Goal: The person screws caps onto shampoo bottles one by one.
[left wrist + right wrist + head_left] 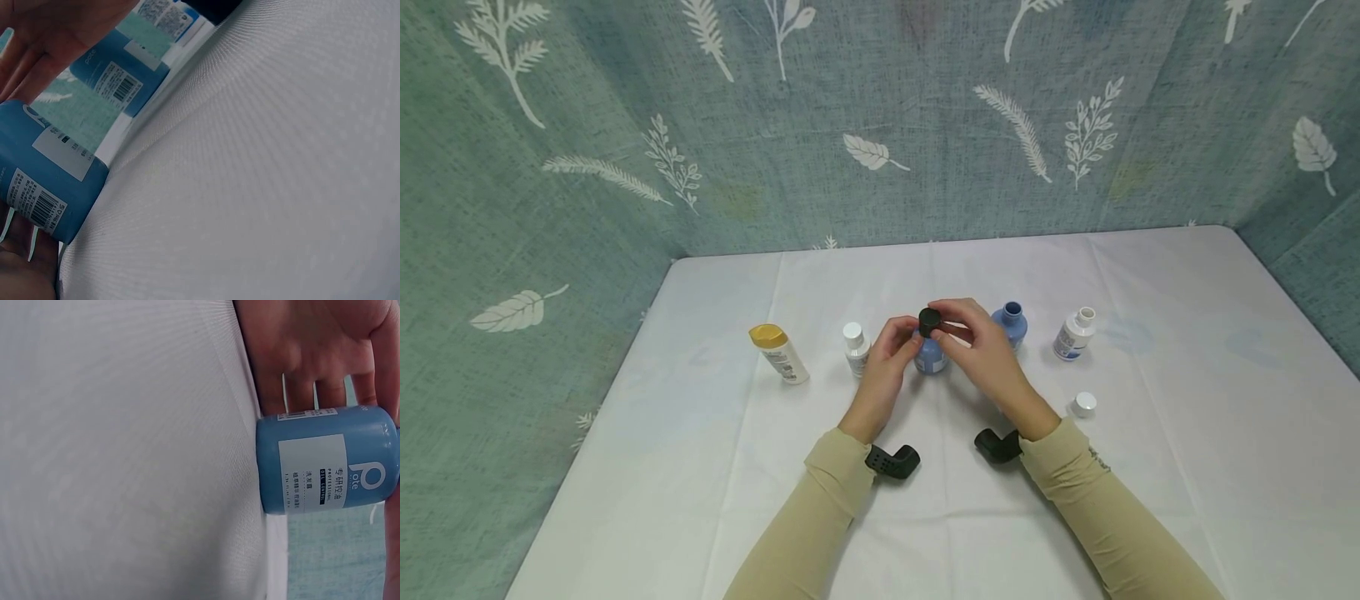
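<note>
Between my two hands a blue shampoo bottle (931,361) stands upright on the white-covered table. My left hand (886,354) holds it near the top from the left side. A black cap (929,320) is pinched between the thumb and finger of my right hand (983,346), over the bottle's mouth; whether it is seated on the neck is hidden. The right wrist view shows the bottle's white front label (312,475), with left-hand fingers (300,394) behind it. In the left wrist view, the same bottle (50,169) has a barcode label on its side.
A second blue bottle (1011,323), uncapped, stands just beyond my right hand. Farther right are an uncapped white bottle (1073,335) and a loose white cap (1084,405). Left of my hands stand a white-capped bottle (855,346) and a yellow-capped bottle (780,354).
</note>
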Demonstrator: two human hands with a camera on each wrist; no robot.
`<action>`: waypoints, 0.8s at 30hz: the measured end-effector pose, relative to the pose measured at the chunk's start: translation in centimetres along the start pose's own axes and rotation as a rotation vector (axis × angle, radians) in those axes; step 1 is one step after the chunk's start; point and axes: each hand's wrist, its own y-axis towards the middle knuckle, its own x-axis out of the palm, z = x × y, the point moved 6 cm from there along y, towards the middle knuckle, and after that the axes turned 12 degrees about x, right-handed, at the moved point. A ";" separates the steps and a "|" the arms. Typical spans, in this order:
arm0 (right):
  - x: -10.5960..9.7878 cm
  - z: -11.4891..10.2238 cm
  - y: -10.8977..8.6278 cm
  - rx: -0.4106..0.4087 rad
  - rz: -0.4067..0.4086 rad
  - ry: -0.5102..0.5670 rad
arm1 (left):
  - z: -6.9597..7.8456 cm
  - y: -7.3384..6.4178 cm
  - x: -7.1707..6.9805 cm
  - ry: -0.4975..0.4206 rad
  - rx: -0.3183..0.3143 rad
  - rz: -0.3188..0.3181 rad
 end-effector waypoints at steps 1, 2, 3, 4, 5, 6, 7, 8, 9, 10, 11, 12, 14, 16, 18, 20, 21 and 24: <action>0.0 -0.1 0.0 -0.009 -0.001 -0.009 | 0.0 0.0 0.0 -0.002 0.000 -0.001; 0.1 -0.1 0.0 -0.014 -0.001 -0.019 | 0.0 0.0 0.0 -0.006 -0.001 -0.002; 0.1 -0.1 0.0 -0.015 -0.001 -0.032 | 0.0 0.0 0.0 -0.008 -0.002 -0.003; 0.1 -0.2 0.0 -0.011 -0.001 -0.042 | 0.0 0.0 0.0 -0.008 -0.004 -0.002; 0.2 -0.3 -0.1 -0.006 -0.004 -0.047 | -0.1 0.0 0.0 -0.008 -0.006 -0.002; 0.2 -0.5 -0.1 0.001 -0.006 -0.050 | -0.1 0.0 0.0 -0.007 -0.009 -0.001; 0.2 -0.8 -0.2 0.008 -0.006 -0.052 | -0.1 -0.1 0.0 -0.007 -0.011 -0.001; 0.2 -1.1 -0.3 0.013 -0.006 -0.049 | -0.1 -0.1 0.0 -0.006 -0.014 0.000; 0.2 -1.4 -0.5 0.018 -0.006 -0.045 | 0.0 -0.1 0.1 -0.001 -0.018 0.000; 0.2 -1.8 -0.6 0.020 -0.007 -0.043 | 0.1 -0.2 0.0 0.004 -0.025 0.000; 0.2 -2.1 -0.7 0.021 -0.007 -0.042 | 0.2 -0.2 0.0 0.003 -0.029 -0.001; 0.2 -2.4 -0.8 0.021 -0.006 -0.046 | 0.4 -0.3 0.1 0.005 -0.032 -0.002; 0.2 -2.8 -0.9 0.022 -0.006 -0.052 | 0.9 -0.3 0.2 0.009 -0.036 -0.005; 0.2 -2.9 -0.9 0.021 -0.004 -0.058 | 1.5 -0.4 0.4 0.008 -0.036 -0.008; 0.2 -2.9 -0.9 0.020 -0.005 -0.057 | 2.0 -0.5 0.5 0.009 -0.030 -0.010; 0.2 -2.9 -0.9 0.023 -0.006 -0.049 | 2.3 -0.5 0.6 0.010 -0.030 -0.012; 0.1 -2.9 -0.9 0.027 -0.007 -0.045 | 2.3 -0.5 0.6 0.011 -0.030 -0.014; 0.1 -2.9 -0.8 0.035 -0.013 -0.038 | 2.5 -0.5 0.6 0.018 -0.030 -0.017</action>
